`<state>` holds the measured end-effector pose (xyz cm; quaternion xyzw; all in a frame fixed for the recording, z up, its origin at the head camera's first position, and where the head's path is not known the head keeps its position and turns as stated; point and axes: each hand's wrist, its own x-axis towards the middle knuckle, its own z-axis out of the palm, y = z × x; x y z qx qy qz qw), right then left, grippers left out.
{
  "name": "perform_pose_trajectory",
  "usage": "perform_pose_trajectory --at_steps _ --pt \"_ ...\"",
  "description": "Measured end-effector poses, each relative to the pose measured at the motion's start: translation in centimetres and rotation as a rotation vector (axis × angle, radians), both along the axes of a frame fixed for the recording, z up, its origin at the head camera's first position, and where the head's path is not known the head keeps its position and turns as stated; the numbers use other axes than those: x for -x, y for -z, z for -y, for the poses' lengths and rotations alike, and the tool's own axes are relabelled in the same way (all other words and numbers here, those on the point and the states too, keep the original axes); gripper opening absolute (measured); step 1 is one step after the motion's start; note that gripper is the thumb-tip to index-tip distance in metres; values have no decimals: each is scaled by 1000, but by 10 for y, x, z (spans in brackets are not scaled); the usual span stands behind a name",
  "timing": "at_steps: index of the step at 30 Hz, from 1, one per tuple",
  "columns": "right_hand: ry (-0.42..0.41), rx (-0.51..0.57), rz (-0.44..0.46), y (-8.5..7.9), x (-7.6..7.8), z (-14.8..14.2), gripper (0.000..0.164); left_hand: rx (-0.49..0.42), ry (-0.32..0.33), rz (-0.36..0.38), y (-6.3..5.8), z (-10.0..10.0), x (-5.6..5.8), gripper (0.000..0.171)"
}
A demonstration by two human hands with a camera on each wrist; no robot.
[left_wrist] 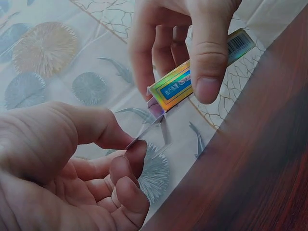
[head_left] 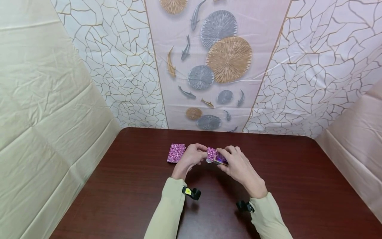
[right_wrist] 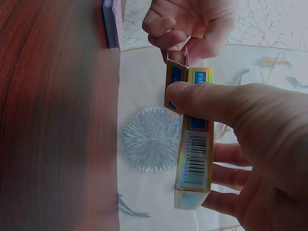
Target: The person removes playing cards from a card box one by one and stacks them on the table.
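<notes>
A small card box [head_left: 221,160] with shiny gold edges and a purple face is held in my right hand [head_left: 240,166], above the table. In the right wrist view the thumb lies across the printed narrow side, and a barcode [right_wrist: 196,161] shows below it. The box's lid [right_wrist: 174,79] is swung open toward my left hand [head_left: 192,156]. Thumb and index finger of that hand pinch the thin edge of the lid flap [left_wrist: 144,132]. Just left of the left hand, a deck of pink-patterned playing cards [head_left: 176,153] lies on the table. The box's inside is hidden.
The dark red-brown wooden table [head_left: 125,199] reaches back to a patterned cloth backdrop [head_left: 191,99] with fish and round leaf shapes. Plain pale cloth [head_left: 44,116] hangs along the left side. Black straps [head_left: 195,194] with small devices sit at both wrists.
</notes>
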<state>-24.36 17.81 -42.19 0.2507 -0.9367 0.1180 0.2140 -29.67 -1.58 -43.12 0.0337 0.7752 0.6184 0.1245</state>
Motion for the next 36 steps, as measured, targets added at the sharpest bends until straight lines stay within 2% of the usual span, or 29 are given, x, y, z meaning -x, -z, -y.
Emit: perform_pose_trajectory --at_steps 18,22,29,36 --pt "3 13 -14 -1 0 -3 57 -14 -31 5 -1 10 3 30" --pt "10 15 -26 -1 0 -5 57 -17 -53 0 -4 16 4 33" --pt "22 18 -21 -1 1 -5 57 -23 -102 0 -3 21 6 28" --pt "24 26 -23 -2 1 -5 57 -67 -141 -13 -2 23 8 25"
